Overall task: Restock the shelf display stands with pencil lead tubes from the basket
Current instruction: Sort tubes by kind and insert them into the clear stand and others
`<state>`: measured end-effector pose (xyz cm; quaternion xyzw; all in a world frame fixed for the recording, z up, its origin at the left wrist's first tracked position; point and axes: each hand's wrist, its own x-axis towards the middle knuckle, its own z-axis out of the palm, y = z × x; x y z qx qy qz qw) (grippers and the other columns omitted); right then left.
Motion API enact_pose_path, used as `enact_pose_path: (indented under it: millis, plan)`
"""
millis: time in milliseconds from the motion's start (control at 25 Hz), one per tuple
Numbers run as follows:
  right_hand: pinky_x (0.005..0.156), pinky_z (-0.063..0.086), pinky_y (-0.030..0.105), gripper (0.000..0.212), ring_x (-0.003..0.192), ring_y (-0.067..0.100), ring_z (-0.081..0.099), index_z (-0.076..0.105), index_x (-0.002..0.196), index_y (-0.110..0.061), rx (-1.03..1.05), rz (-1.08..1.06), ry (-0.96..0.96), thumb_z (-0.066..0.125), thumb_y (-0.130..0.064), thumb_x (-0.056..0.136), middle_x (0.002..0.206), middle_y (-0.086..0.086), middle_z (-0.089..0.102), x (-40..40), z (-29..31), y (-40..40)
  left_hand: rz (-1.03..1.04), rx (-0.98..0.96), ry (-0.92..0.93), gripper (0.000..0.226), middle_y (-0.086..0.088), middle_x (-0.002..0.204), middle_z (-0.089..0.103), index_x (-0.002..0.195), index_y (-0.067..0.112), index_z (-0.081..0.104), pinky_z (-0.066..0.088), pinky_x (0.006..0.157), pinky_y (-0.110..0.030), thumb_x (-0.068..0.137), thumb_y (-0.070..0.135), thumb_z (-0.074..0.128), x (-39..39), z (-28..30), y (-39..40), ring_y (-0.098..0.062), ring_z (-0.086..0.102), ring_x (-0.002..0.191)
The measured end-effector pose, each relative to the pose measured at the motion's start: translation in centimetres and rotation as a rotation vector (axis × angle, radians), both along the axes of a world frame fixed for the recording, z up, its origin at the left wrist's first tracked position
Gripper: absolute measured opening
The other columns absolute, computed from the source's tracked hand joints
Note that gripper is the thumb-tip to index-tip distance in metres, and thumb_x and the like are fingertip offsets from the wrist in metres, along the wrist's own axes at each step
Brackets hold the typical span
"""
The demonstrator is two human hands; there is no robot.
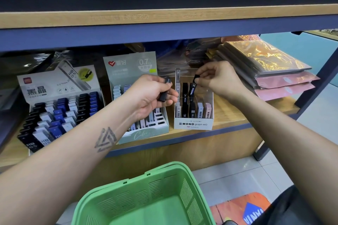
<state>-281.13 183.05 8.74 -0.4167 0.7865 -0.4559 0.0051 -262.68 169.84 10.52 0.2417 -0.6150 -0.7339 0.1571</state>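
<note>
While the right hand [217,78] pinches a black lead tube [193,86] by its top end, tilted over the back row of the white stand [193,124] marked MONO graph, the left hand [148,95] grips another black tube [164,90] between curled fingers and thumb, just left of that stand. More tubes stand in its front row. Two fuller display boxes [60,107] sit to the left on the wooden shelf [228,115]. Below, the green basket [146,197] shows only its bare floor.
</note>
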Motion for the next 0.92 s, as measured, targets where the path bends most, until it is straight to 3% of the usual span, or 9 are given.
enact_pose_path:
  millis: [360, 520, 600, 720, 920]
  plan:
    - [0.076, 0.058, 0.03, 0.014, 0.082, 0.012, 0.068, 0.074, 0.096, -0.017, 0.064, 0.005, 0.074, 0.08, -0.013, 0.084, 0.087, -0.003, 0.071, 1.1, 0.2, -0.9, -0.001, 0.009, 0.0, 0.036, -0.019, 0.074, 0.07, 0.134, -0.009, 0.042, 0.055, 0.051, -0.025, 0.1, 0.0, 0.053, 0.3, 0.2, -0.1, -0.022, 0.067, 0.059]
    - [0.074, 0.059, 0.028, 0.014, 0.085, 0.017, 0.071, 0.071, 0.092, -0.016, -0.171, -0.057, -0.063, 0.078, -0.006, 0.084, 0.09, 0.0, 0.073, -0.5, 2.6, -0.9, -0.007, 0.019, 0.032, 0.027, -0.02, 0.077, 0.07, 0.124, -0.008, 0.049, 0.056, 0.053, -0.026, 0.099, 0.0, 0.053, 0.3, 0.6, -0.3, -0.021, 0.067, 0.06]
    - [0.079, 0.059, 0.026, 0.017, 0.09, 0.014, 0.07, 0.072, 0.097, -0.017, -0.126, -0.114, 0.069, 0.076, -0.006, 0.085, 0.095, -0.003, 0.073, -1.4, 2.3, -2.1, -0.004, 0.014, 0.049, 0.018, -0.02, 0.077, 0.069, 0.116, -0.006, 0.054, 0.056, 0.054, -0.025, 0.1, 0.0, 0.053, 0.2, 1.0, -0.4, -0.02, 0.066, 0.06]
    - [0.088, 0.059, 0.035, 0.02, 0.094, 0.015, 0.07, 0.074, 0.104, -0.015, -0.024, -0.119, 0.214, 0.078, -0.008, 0.085, 0.103, 0.002, 0.075, -2.3, 0.4, -4.5, 0.013, 0.015, 0.056, 0.018, -0.019, 0.078, 0.068, 0.116, -0.007, 0.055, 0.056, 0.054, -0.024, 0.099, 0.0, 0.054, 0.0, 1.2, -0.6, -0.02, 0.065, 0.06]
    - [0.079, 0.052, 0.021, 0.013, 0.087, 0.007, 0.063, 0.074, 0.099, -0.017, 0.043, -0.109, 0.344, 0.073, -0.01, 0.089, 0.101, 0.001, 0.074, -2.6, -1.5, -6.5, 0.042, 0.023, 0.045, 0.027, -0.019, 0.078, 0.068, 0.124, -0.01, 0.053, 0.056, 0.055, -0.024, 0.099, 0.0, 0.055, -0.1, 1.3, -1.2, -0.021, 0.065, 0.061]
